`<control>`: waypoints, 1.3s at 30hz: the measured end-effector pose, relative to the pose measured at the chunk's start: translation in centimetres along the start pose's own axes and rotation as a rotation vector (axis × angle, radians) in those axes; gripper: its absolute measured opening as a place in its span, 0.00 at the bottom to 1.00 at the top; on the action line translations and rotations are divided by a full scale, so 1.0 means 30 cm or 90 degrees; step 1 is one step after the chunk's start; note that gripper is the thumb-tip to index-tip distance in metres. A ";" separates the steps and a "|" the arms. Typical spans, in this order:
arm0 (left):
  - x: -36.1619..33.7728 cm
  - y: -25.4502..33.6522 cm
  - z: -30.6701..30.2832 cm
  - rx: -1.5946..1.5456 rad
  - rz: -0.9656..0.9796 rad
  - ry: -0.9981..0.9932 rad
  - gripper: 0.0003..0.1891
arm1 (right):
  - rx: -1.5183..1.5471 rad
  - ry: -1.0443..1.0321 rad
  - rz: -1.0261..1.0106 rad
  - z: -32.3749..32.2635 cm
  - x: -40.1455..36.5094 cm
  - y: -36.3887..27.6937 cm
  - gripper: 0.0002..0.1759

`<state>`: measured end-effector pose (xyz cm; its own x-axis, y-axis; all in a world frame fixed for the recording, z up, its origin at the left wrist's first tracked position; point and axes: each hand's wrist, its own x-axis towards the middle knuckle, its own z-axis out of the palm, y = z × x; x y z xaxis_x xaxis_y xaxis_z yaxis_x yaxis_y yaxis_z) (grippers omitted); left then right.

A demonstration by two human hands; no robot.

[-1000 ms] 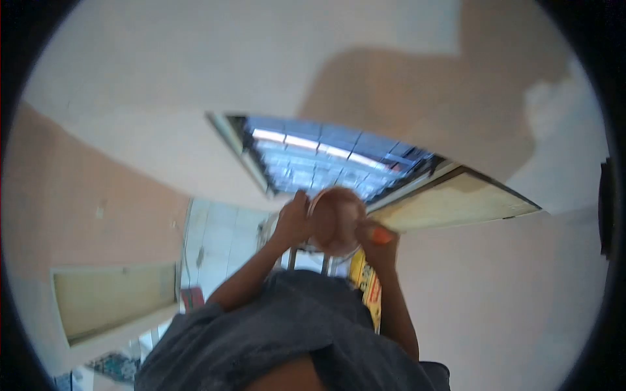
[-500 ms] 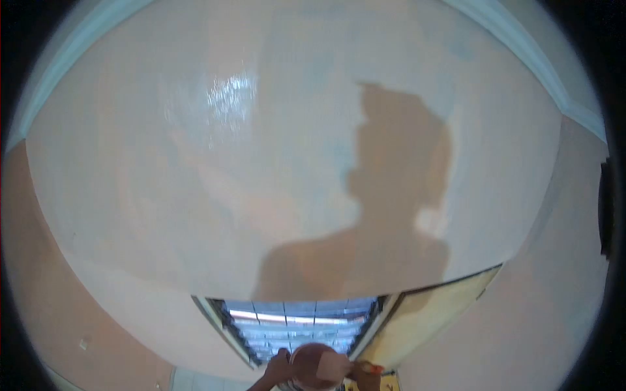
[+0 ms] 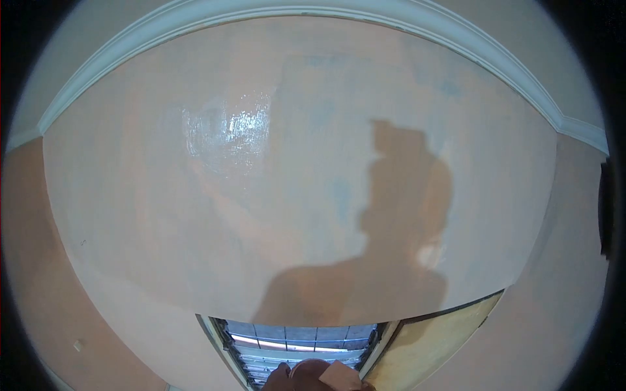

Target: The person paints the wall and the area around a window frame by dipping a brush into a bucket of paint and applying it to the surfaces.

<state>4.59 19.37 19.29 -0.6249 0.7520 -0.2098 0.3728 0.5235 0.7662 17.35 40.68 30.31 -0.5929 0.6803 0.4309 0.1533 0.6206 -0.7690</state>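
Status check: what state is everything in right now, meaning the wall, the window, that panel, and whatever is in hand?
wall: coated, with one glossy wet patch at upper left.
louvred window: slats angled, daylight coming through.
yellowish panel: swung out at an angle.
left hand: closed on the round container's edge, mostly cut off.
round container: held up, contents hidden.
flat pinkish tool tip: beside the container, holder unclear.

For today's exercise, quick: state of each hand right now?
Left hand: at the round brown object, grip cannot be told.
Right hand: out of view.
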 end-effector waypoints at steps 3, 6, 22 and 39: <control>0.010 -0.008 -0.001 -0.008 0.007 0.009 0.26 | -0.056 0.021 -0.144 0.038 -0.287 0.214 0.14; 0.023 -0.036 0.008 -0.017 0.008 0.011 0.25 | 0.901 0.251 0.414 0.017 -0.603 0.077 0.15; -0.075 0.079 -0.111 -0.077 0.050 0.061 0.21 | 0.641 0.225 0.024 -0.230 -0.116 -0.182 0.12; -0.088 0.056 -0.084 -0.054 0.039 0.067 0.21 | -0.344 0.180 -0.754 -0.785 0.538 -1.081 0.08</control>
<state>5.14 17.26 22.64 -0.6726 0.7331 -0.1005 0.3554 0.4392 0.8251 21.43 40.72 73.32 -0.4120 -0.3583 0.8378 -0.0061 0.9205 0.3907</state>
